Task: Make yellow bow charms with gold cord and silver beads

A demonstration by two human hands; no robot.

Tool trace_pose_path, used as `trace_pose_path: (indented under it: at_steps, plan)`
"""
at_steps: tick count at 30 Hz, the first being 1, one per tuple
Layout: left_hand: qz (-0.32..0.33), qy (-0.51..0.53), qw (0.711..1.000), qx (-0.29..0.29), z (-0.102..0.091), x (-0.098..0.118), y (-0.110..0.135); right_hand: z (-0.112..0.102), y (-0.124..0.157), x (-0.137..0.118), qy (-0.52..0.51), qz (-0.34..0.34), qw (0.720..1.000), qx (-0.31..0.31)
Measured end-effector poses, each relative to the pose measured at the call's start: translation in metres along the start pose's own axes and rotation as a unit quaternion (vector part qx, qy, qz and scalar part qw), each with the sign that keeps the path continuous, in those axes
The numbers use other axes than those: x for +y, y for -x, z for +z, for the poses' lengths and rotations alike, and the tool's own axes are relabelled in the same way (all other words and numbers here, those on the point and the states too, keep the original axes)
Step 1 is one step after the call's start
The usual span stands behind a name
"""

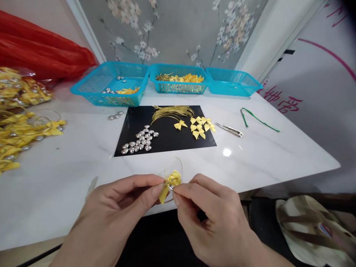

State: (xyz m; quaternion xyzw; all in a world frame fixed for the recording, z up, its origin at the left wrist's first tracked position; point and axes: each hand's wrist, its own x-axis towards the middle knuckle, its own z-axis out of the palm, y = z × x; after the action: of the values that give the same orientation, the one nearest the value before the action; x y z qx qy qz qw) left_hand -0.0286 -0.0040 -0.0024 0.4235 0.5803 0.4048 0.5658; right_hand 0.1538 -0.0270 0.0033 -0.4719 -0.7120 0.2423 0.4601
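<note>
Near the table's front edge, my left hand (125, 207) pinches a yellow ribbon bow (174, 178) between thumb and forefinger. A thin gold cord (181, 163) loops up behind the bow and curves below it. My right hand (211, 211) is closed right beside the bow, its thumb and forefinger pressed on a small silvery piece (170, 188), mostly hidden by the fingertips. Beyond the hands, a black mat (164, 142) bears silver beads (142, 139), a bundle of gold cords (175, 112) and several yellow bows (198, 128).
Small scissors (229, 129) and a green ribbon (260, 119) lie right of the mat. Three blue baskets (111, 98) line the back, two holding beads or bows. Finished-looking strings of bows and beads (27, 128) spread at left, near red fabric (41, 48).
</note>
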Motion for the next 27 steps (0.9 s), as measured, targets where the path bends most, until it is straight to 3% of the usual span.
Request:
trace_pose_path:
  at_steps: [6, 27]
  plan:
    - [-0.021, 0.013, 1.0, -0.015, 0.005, 0.007, 0.0, 0.001, -0.002, 0.004, 0.03, -0.017, 0.999, -0.015]
    - [-0.026, 0.018, 0.999, -0.029, 0.008, 0.011, -0.001, 0.01, 0.0, 0.015, 0.015, -0.003, 1.0, 0.026]
